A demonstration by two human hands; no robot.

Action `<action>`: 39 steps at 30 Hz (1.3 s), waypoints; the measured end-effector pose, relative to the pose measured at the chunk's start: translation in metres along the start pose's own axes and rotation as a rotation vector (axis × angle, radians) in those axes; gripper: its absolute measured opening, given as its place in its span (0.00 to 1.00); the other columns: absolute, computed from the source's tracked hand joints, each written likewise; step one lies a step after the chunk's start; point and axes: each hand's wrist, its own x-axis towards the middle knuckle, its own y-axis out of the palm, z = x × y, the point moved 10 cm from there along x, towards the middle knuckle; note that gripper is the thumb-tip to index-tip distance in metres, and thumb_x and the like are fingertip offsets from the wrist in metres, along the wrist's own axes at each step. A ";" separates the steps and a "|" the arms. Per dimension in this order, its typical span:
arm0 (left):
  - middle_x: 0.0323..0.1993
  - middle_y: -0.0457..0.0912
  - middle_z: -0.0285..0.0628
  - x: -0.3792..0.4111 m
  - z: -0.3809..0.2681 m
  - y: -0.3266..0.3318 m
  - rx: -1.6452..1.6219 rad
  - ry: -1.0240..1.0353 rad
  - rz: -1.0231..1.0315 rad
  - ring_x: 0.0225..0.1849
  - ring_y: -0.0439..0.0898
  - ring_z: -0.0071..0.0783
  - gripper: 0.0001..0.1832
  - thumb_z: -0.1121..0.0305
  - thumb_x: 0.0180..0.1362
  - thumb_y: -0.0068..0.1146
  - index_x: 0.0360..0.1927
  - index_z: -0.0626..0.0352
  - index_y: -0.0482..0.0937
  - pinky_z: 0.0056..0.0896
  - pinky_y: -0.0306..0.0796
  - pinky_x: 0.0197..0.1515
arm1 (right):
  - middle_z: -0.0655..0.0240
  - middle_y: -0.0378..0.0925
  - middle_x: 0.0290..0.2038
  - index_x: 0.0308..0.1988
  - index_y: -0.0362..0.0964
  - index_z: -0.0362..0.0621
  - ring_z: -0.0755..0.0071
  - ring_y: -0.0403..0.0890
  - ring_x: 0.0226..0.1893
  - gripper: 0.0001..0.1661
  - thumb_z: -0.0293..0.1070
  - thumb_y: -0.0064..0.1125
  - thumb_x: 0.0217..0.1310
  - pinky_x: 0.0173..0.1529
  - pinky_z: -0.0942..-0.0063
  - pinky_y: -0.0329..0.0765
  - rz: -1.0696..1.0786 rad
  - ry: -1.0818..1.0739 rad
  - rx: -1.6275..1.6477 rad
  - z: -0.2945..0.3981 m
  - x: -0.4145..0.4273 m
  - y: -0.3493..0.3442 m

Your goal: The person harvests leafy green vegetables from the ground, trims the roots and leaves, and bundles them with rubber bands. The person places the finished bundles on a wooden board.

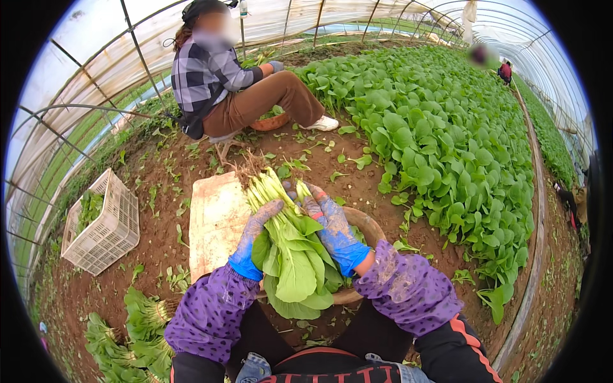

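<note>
A bunch of leafy greens (298, 265) is held between my two hands, its pale stems slanting up and its broad leaves hanging toward my lap. Soil-caked roots (251, 170) stick out at the top. My left hand (256, 230), in a muddy blue glove, grips the stems from the left side with the thumb across them. On the other side, my right hand (335, 225), gloved alike, presses against the bunch, with a few short stems (302, 190) between its fingers. Beneath the bunch is a round brown basin (369, 225) containing some greens, partly hidden by my hands.
A pale, soil-stained flat surface (215, 215) lies ahead to the left. Beyond it, a person (215, 86) sits on a low stool. A plastic crate (103, 230) holds greens; several bundled greens (143, 316) lie at lower left. Dense growing greens (440, 143) fill the right.
</note>
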 end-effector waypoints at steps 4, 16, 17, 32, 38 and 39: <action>0.48 0.74 0.40 -0.003 -0.008 0.001 0.022 0.035 -0.053 0.47 0.76 0.35 0.24 0.68 0.60 0.48 0.60 0.57 0.63 0.40 0.72 0.51 | 0.60 0.72 0.50 0.59 0.60 0.37 0.70 0.73 0.48 0.24 0.38 0.44 0.68 0.54 0.74 0.68 -0.061 0.043 -0.034 0.017 -0.005 -0.005; 0.45 0.75 0.39 -0.007 -0.037 0.001 0.051 0.116 -0.066 0.46 0.76 0.32 0.25 0.69 0.56 0.53 0.58 0.58 0.65 0.36 0.75 0.48 | 0.64 0.73 0.49 0.57 0.63 0.37 0.72 0.74 0.48 0.25 0.29 0.54 0.61 0.53 0.78 0.69 0.082 0.193 0.097 0.016 -0.010 0.002; 0.45 0.75 0.40 -0.008 -0.041 0.002 0.110 0.134 -0.045 0.46 0.76 0.32 0.25 0.69 0.56 0.53 0.59 0.59 0.65 0.36 0.75 0.48 | 0.65 0.73 0.49 0.56 0.63 0.38 0.74 0.74 0.46 0.24 0.29 0.53 0.61 0.52 0.79 0.70 0.052 0.180 0.160 0.019 -0.006 -0.002; 0.48 0.77 0.40 0.002 0.024 0.013 0.677 -0.088 0.107 0.47 0.77 0.30 0.28 0.73 0.51 0.60 0.57 0.62 0.67 0.34 0.72 0.50 | 0.68 0.72 0.47 0.59 0.59 0.44 0.78 0.74 0.40 0.23 0.32 0.48 0.65 0.40 0.78 0.76 -0.218 0.141 0.298 0.027 0.000 -0.035; 0.47 0.77 0.43 0.000 0.020 0.010 0.564 -0.092 0.112 0.43 0.79 0.32 0.27 0.72 0.52 0.59 0.58 0.62 0.67 0.33 0.75 0.46 | 0.67 0.75 0.46 0.57 0.60 0.43 0.75 0.74 0.37 0.21 0.36 0.44 0.67 0.42 0.77 0.76 -0.075 0.247 0.613 0.025 0.002 -0.018; 0.47 0.77 0.43 0.000 0.019 0.011 0.560 -0.095 0.116 0.43 0.79 0.32 0.28 0.72 0.52 0.58 0.58 0.62 0.67 0.34 0.75 0.46 | 0.66 0.74 0.46 0.57 0.60 0.42 0.74 0.75 0.37 0.21 0.35 0.45 0.67 0.42 0.76 0.76 -0.086 0.239 0.604 0.025 0.002 -0.019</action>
